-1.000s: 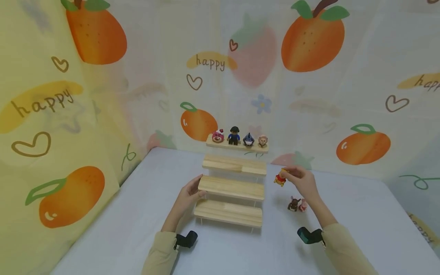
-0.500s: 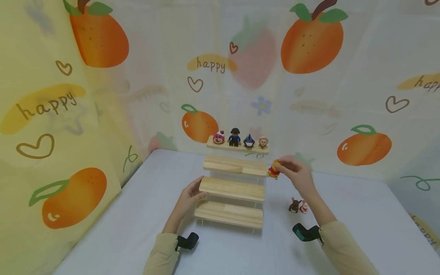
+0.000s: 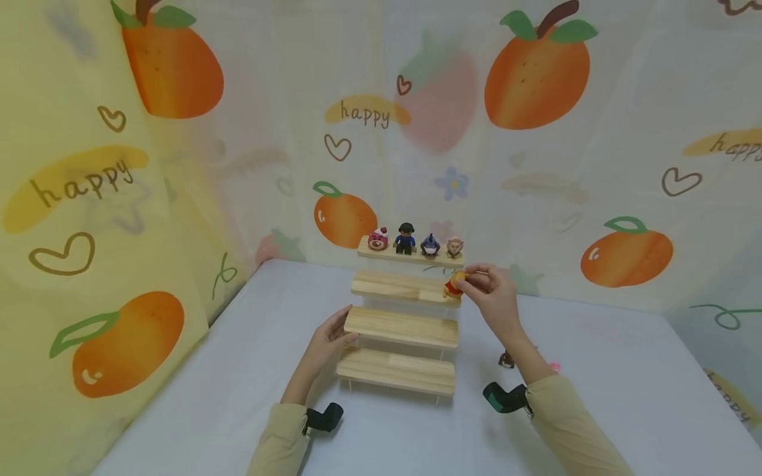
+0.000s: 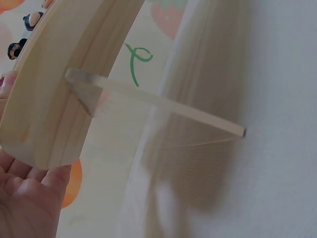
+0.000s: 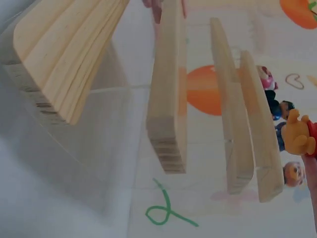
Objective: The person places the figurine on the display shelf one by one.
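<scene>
In the head view my right hand (image 3: pixel 495 301) pinches a small yellow bear figurine in a red shirt (image 3: pixel 454 285) over the right end of the second board from the top; contact with the board cannot be told. The right wrist view shows the bear figurine (image 5: pixel 299 136) at its right edge. My left hand (image 3: pixel 324 338) holds the left end of the stepped wooden shelf (image 3: pixel 401 326) at the second board from the bottom. From the left wrist, the left hand's palm (image 4: pixel 29 203) lies against the board's end.
On the top board stand a pink bear figurine (image 3: pixel 378 239), a dark-haired toy person (image 3: pixel 405 238), a blue donkey figurine (image 3: pixel 430 245) and a pale round-faced figurine (image 3: pixel 455 247). A brown figurine (image 3: pixel 507 359) and a pink one (image 3: pixel 555 367) sit partly behind the right arm.
My right hand has carried the bear figurine leftward and slightly up, from beside the shelf to over the second board. The left hand keeps its hold on the shelf.
</scene>
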{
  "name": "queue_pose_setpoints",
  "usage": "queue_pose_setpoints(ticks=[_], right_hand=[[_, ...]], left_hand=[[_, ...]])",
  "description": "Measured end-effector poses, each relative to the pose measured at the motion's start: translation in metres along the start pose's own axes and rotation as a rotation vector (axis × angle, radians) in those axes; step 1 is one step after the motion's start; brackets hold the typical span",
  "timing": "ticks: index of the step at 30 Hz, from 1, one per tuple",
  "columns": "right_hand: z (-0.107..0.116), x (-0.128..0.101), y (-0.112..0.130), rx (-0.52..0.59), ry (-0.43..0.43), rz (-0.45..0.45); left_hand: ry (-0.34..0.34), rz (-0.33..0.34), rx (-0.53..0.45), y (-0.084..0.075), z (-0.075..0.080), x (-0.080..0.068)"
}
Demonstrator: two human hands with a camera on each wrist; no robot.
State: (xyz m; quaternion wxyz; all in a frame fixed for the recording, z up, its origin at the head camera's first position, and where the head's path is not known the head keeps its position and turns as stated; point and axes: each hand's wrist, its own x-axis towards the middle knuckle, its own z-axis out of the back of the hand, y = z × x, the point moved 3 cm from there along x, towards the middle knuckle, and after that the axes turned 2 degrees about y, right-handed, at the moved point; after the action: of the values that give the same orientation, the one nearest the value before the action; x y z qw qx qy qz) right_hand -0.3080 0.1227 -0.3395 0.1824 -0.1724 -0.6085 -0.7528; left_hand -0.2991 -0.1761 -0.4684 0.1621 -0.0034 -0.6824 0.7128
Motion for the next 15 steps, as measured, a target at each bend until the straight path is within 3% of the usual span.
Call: queue_pose_setpoints(ticks=[7, 15], right_hand=[[-0.017, 0.01, 0.009, 0.053, -0.018, 0.078], [-0.041, 0.013, 0.031, 0.096, -0.04, 0.046]], left_hand=[[-0.007, -0.003, 0.025, -0.005, -0.002, -0.003], [0.016, 0.014, 0.037, -0.028, -0.007, -0.008]])
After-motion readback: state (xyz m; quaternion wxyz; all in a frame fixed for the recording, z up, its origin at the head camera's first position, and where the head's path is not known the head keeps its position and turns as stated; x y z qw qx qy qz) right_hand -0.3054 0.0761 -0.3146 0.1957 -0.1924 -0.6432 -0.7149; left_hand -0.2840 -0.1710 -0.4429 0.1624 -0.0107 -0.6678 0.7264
